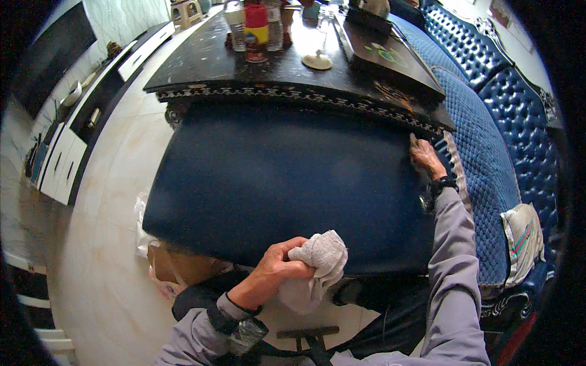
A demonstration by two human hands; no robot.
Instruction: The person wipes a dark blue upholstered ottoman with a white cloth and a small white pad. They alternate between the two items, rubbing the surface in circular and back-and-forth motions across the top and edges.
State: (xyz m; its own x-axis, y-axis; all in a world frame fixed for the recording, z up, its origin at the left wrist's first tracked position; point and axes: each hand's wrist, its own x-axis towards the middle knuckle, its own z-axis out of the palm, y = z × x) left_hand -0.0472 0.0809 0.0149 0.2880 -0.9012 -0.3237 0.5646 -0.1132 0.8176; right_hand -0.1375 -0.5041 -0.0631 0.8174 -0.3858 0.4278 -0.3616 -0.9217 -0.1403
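Note:
A crumpled white terry cloth [322, 256] is bunched in my left hand [284, 263], over the near edge of a dark blue padded top [284, 183]. The fingers wrap its left side, and part of it hangs below. My right hand [426, 158] is at the far right edge of the blue top, close under the rim of a dark table. Some of its fingers are hidden, so I cannot tell whether they grip that edge. The blue top has a smooth surface with faint pale patches.
Beyond stands the dark carved table [201, 68] with plastic bottles [274, 27], a red-and-yellow container [256, 32], a pale lid [317, 61] and a tray [389, 55]. A blue tufted sofa [517, 114] runs along the right. A bag [167, 270] sits at lower left.

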